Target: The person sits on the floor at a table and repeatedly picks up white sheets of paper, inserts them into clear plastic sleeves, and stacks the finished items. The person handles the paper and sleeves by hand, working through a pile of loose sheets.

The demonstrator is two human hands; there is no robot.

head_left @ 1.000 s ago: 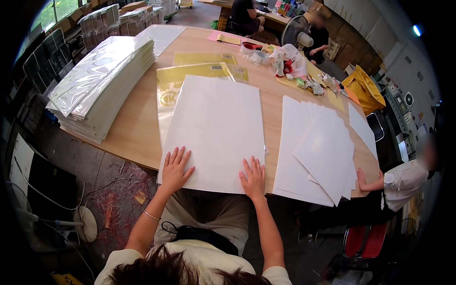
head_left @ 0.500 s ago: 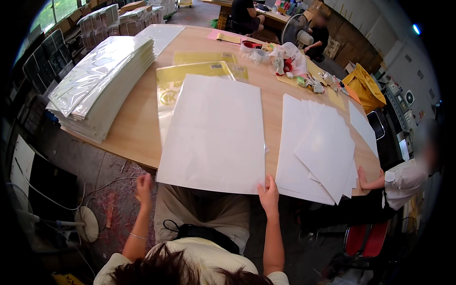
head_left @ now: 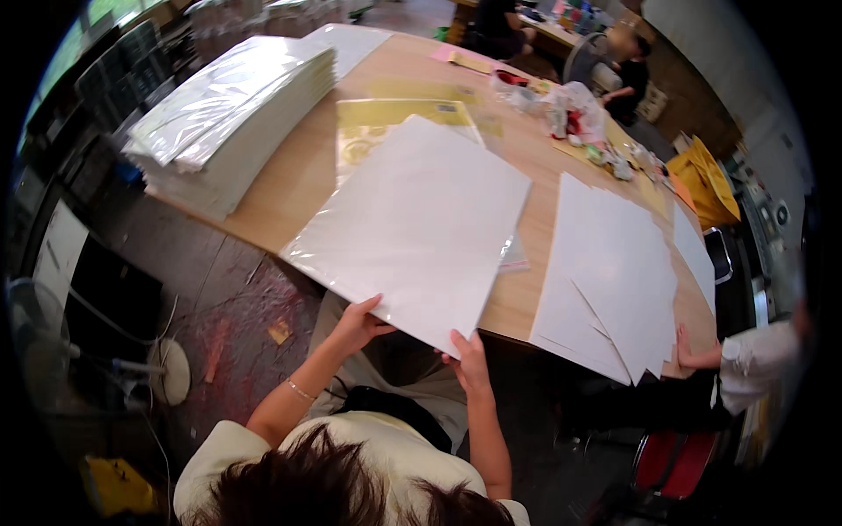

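A large white sheet [head_left: 417, 219], with shiny clear plastic film showing along its edges, lies turned at an angle at the front of the table. My left hand [head_left: 358, 324] is closed on its near edge, thumb on top and fingers underneath. At its near right corner my right hand [head_left: 467, 361] grips it the same way. Both hands are close together, and the near corner juts past the table edge over my lap. Yellow-printed clear plastic bags [head_left: 360, 131] lie partly beneath the sheet. Loose white sheets [head_left: 605, 263] overlap in a pile to the right.
A tall stack of plastic-wrapped white packets [head_left: 219, 105] stands at the table's left. Tape rolls and crumpled plastic [head_left: 574, 110] clutter the far right. Another person's hand [head_left: 693, 352] rests at the right table edge. A fan base [head_left: 168, 373] stands on the floor at left.
My left hand has moved from beside the table onto the sheet's near edge. The sheet has turned, its near right corner swinging left and toward me with my right hand. The view has shifted.
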